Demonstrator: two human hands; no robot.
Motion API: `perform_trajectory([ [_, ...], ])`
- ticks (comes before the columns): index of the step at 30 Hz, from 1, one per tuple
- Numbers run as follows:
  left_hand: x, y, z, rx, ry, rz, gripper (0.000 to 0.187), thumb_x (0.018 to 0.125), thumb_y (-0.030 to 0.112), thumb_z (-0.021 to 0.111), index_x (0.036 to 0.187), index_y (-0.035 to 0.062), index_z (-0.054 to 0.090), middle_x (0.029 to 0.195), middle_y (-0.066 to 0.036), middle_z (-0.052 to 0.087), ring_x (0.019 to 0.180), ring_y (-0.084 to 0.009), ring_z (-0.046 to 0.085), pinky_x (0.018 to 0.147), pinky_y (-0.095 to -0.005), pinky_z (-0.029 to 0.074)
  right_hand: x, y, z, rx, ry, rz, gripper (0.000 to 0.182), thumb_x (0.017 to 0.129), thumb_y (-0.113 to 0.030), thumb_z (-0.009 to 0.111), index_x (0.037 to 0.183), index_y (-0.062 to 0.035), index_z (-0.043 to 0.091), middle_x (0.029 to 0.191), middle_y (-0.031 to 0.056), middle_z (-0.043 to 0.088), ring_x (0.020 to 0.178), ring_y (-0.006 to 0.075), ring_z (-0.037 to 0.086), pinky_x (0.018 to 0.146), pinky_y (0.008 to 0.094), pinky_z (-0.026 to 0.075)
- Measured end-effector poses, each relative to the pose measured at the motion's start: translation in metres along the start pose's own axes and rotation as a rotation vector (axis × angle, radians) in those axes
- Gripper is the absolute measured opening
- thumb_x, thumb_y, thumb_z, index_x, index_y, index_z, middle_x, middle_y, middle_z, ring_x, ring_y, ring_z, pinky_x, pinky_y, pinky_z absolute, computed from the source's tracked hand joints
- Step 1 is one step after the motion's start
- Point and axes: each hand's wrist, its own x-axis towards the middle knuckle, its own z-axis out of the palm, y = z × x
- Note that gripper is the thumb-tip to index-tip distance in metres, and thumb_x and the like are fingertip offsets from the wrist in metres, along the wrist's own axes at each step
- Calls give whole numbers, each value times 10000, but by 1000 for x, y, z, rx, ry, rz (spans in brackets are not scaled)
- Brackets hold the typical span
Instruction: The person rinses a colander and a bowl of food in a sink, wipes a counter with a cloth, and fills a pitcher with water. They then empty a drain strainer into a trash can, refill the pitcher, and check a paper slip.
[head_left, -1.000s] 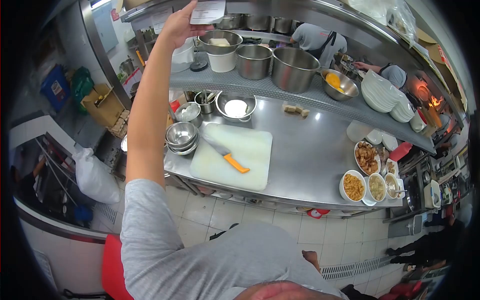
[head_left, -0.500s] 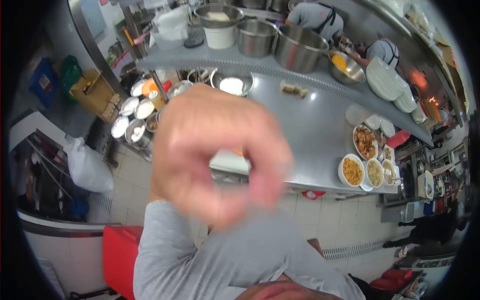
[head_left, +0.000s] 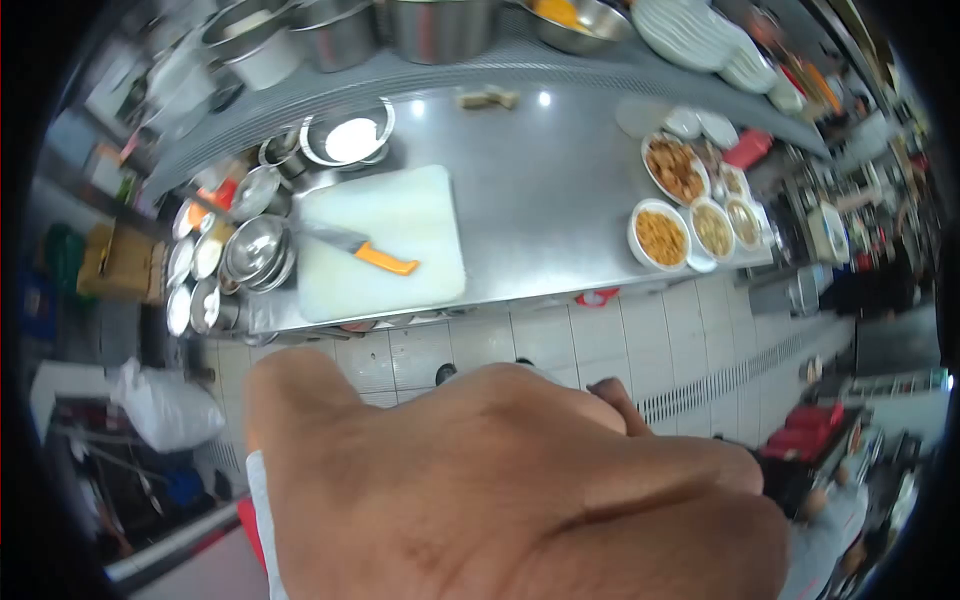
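Bare skin of my arms or hands (head_left: 500, 480) fills the lower middle, very close to the camera. Where one limb ends and the other begins cannot be made out. A small darker part, perhaps fingertips (head_left: 615, 400), shows at its upper right edge; whether it holds anything is hidden. Beyond, on the steel counter (head_left: 550, 200), lies a white cutting board (head_left: 420, 210). A knife with an orange handle (head_left: 386, 260) rests on the board, its blade pointing left. No hand touches board or knife.
Metal bowls (head_left: 257, 250) and containers crowd the counter's left end. Bowls of food (head_left: 660, 237) and a red item (head_left: 747, 150) are at the right. Above runs a shelf (head_left: 470, 65) with pots and stacked white plates (head_left: 685, 30). A white bag (head_left: 165, 405) stands on the floor.
The curled hand before the camera has gone from the middle, uncovering the board and knife. Bare skin now covers the lower middle. The view has shifted, and the co-workers behind the shelf have left it.
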Motion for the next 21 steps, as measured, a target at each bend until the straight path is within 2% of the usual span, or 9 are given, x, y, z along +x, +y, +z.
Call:
perform_trajectory([
  [1,4,-8,0,-52,-22,-26,184,677,64,757,693,8,582,566,-31,533,447,-145,495,421,-267,390,24,30,11,-27,-69,110,447,880,-437,637,820,-2,719,734,115,698,580,202,659,568,342,547],
  [8,21,-54,17,-512,-111,-225,213,624,34,777,656,-2,569,530,-34,503,419,-129,469,398,-258,375,-11,58,22,-373,10,-7,566,966,-486,461,656,-63,671,561,81,646,537,223,666,686,364,559],
  [9,40,-58,19,-588,-156,-277,217,616,30,780,650,-3,568,524,-35,498,414,-127,466,394,-257,373,-24,51,24,-256,-6,173,550,964,-495,473,686,-81,705,628,100,673,657,244,693,737,388,549],
  [10,65,-63,9,-579,-518,-418,184,706,109,762,775,55,600,597,-18,540,484,-176,514,449,-279,397,-29,62,32,-399,73,3,543,952,-524,478,718,-110,740,726,125,698,772,277,696,757,418,541],
  [11,72,-65,9,-446,-532,-507,174,742,126,744,837,66,611,639,-11,553,518,-171,521,481,-277,402,-37,65,33,-460,44,-42,518,947,-521,485,736,-135,758,808,129,712,855,291,689,757,437,536],
  [12,79,-67,9,-313,-555,-597,172,779,142,726,899,77,622,681,-4,566,552,-166,528,512,-275,407,-42,71,39,-248,98,59,390,861,-409,596,685,-76,698,697,122,681,590,253,651,679,386,536],
  [13,87,-69,10,-188,-586,-685,179,815,159,708,961,88,632,723,3,578,586,-161,534,544,-273,412,-47,78,41,-215,112,92,392,862,-397,592,704,-59,711,712,133,686,608,270,657,666,395,533],
  [17,68,-153,12,151,-353,-705,116,848,130,654,942,65,632,767,-7,554,631,-94,493,575,-241,392,-59,86,34,103,349,219,440,849,-417,645,752,7,712,677,178,672,629,272,674,642,378,531],
  [21,32,-243,-15,640,-278,-714,86,902,50,574,835,19,617,743,-58,510,649,-162,493,593,-290,394,-7,104,-25,371,463,286,394,811,-379,698,745,9,706,671,166,675,626,279,671,651,373,535],
])
